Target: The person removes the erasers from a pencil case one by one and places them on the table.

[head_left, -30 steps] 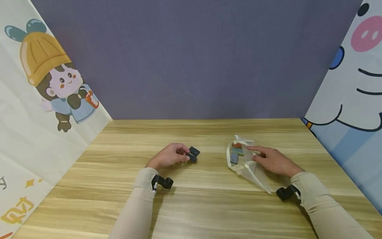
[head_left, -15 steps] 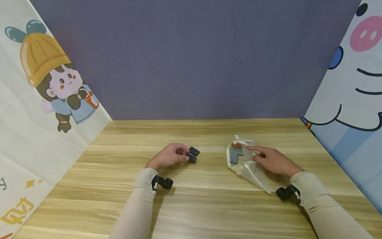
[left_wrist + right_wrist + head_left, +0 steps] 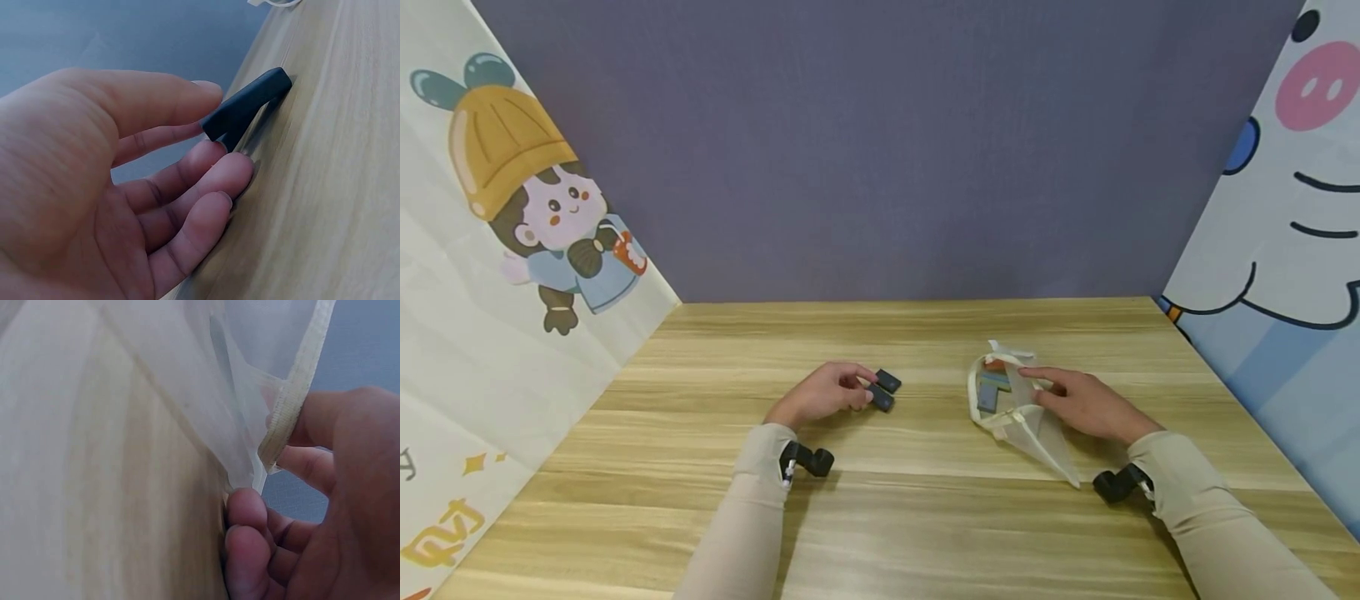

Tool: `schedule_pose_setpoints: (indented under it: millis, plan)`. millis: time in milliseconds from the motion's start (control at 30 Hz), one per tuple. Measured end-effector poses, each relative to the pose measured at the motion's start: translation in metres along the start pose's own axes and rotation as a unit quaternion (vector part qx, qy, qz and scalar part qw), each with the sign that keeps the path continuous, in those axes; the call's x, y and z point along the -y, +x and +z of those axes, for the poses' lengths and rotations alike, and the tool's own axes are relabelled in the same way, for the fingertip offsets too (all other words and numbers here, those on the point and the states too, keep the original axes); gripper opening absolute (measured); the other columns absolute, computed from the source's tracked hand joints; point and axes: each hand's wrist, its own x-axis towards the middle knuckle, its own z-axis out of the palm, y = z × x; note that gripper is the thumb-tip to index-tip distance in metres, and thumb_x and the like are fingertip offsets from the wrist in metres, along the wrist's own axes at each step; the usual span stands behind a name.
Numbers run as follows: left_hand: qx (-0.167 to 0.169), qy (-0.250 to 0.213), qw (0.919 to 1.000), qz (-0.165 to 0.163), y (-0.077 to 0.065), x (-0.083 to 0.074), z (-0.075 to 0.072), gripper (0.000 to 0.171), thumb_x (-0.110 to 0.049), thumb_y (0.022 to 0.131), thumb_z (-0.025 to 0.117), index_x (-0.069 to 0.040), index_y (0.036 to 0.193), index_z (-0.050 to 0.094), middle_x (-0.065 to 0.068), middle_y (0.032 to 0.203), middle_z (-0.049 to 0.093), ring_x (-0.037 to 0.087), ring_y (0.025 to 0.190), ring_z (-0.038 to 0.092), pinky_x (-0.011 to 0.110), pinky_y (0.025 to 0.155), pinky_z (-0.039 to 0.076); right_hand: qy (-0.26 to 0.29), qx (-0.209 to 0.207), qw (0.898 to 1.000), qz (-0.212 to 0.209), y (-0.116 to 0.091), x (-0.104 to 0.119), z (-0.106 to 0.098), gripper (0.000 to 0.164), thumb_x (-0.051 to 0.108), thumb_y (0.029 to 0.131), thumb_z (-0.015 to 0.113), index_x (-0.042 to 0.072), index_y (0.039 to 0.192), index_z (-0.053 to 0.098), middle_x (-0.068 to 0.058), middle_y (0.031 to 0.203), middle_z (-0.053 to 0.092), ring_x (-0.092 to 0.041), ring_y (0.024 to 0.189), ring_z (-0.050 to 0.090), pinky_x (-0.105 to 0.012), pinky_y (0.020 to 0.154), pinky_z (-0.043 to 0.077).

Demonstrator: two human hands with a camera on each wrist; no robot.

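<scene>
My left hand point(image 3: 827, 392) pinches the near end of a small dark rectangular block point(image 3: 881, 397) between thumb and fingers. In the left wrist view this block point(image 3: 250, 100) leans at a slant, its far end close to the wood. Right beside it, a second dark block point(image 3: 888, 381) lies on the table. Off to the right, my right hand point(image 3: 1093, 404) grips the edge of a translucent white zip pouch point(image 3: 1033, 433), holding its mouth apart. Inside the pouch show a grey-blue rectangular piece point(image 3: 988, 397), a blue-green piece point(image 3: 996, 380) and something orange-red point(image 3: 995, 365).
The wood-grain table point(image 3: 880, 517) runs back to a dark purple-grey panel point(image 3: 880, 150). Printed cartoon sheets flank it, a child figure point(image 3: 568, 200) on the left and a pink-snouted figure point(image 3: 1318, 87) on the right. Both wrists wear black camera mounts point(image 3: 808, 458).
The block in my left hand has tipped flatter, and its top face now shows more. My right hand and the pouch keep their places.
</scene>
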Motion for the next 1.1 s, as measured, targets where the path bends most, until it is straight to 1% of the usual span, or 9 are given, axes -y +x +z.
schedule_pose_setpoints:
  millis: [167,233,367,467,667,733,867,1100]
  plan:
    - [-0.007,-0.009,0.9999,-0.004,0.001,0.001,0.001,0.028,-0.017,0.099,0.064,-0.01,0.126,0.066,0.01,0.092,0.066,0.021,0.078,0.062,0.032,0.069,0.05,-0.005,-0.004,1.0,-0.004,-0.001,0.0,0.0,0.048,0.032,0.106,0.053,0.014,0.149,0.049,-0.023,0.134,0.057,-0.027,0.105,0.061,-0.041,0.078,0.048]
    - [-0.011,-0.016,0.9998,-0.006,0.002,0.002,0.001,0.026,-0.018,0.101,0.062,-0.009,0.125,0.066,0.01,0.091,0.067,0.021,0.078,0.063,0.032,0.07,0.051,-0.004,-0.003,1.0,-0.003,-0.001,0.0,0.0,0.048,0.032,0.106,0.053,0.014,0.15,0.049,-0.024,0.135,0.056,-0.03,0.108,0.061,-0.042,0.079,0.048]
    - [-0.02,-0.03,0.9993,-0.006,0.004,0.003,0.001,0.025,-0.02,0.103,0.059,-0.007,0.123,0.066,0.011,0.09,0.067,0.021,0.079,0.063,0.032,0.07,0.052,-0.004,-0.001,1.0,-0.002,-0.001,0.001,0.0,0.048,0.032,0.106,0.053,0.013,0.15,0.048,-0.023,0.133,0.058,-0.027,0.105,0.061,-0.041,0.078,0.047]
    - [-0.028,-0.035,0.999,-0.001,0.005,0.003,0.002,0.026,-0.02,0.103,0.058,-0.007,0.123,0.066,0.01,0.091,0.067,0.021,0.079,0.062,0.032,0.07,0.052,-0.004,-0.002,1.0,-0.002,-0.001,0.0,0.0,0.048,0.031,0.106,0.054,0.013,0.149,0.049,-0.023,0.132,0.059,-0.026,0.103,0.061,-0.04,0.077,0.047]
    - [-0.036,-0.048,0.9981,0.016,0.006,-0.001,0.005,0.027,-0.02,0.104,0.057,-0.006,0.124,0.066,0.01,0.094,0.066,0.023,0.081,0.061,0.033,0.07,0.052,-0.004,-0.005,1.0,-0.002,-0.001,0.0,0.0,0.048,0.031,0.105,0.054,0.013,0.149,0.049,-0.024,0.134,0.057,-0.027,0.105,0.061,-0.041,0.078,0.048]
    - [-0.037,-0.049,0.9979,0.02,0.006,-0.002,0.007,0.027,-0.02,0.104,0.056,-0.006,0.124,0.066,0.009,0.095,0.066,0.023,0.082,0.061,0.034,0.07,0.052,-0.006,-0.006,1.0,-0.002,-0.001,0.0,0.0,0.048,0.031,0.105,0.054,0.013,0.149,0.049,-0.022,0.132,0.058,-0.025,0.102,0.061,-0.04,0.077,0.047]
    - [-0.043,-0.046,0.9978,0.023,0.007,-0.005,0.009,0.025,-0.02,0.104,0.057,-0.008,0.123,0.067,0.008,0.096,0.067,0.024,0.084,0.062,0.035,0.071,0.052,-0.008,-0.004,1.0,0.002,-0.001,0.0,-0.001,0.048,0.03,0.105,0.054,0.013,0.149,0.049,-0.014,0.118,0.064,-0.02,0.087,0.055,-0.039,0.073,0.043]
    - [-0.037,-0.039,0.9981,0.029,0.007,-0.009,0.013,0.024,-0.02,0.104,0.056,-0.008,0.121,0.068,0.008,0.098,0.067,0.023,0.084,0.063,0.037,0.072,0.053,-0.003,0.003,1.0,0.005,0.0,0.001,-0.001,0.048,0.03,0.105,0.054,0.013,0.15,0.048,-0.004,0.098,0.062,-0.018,0.08,0.051,-0.038,0.071,0.04]
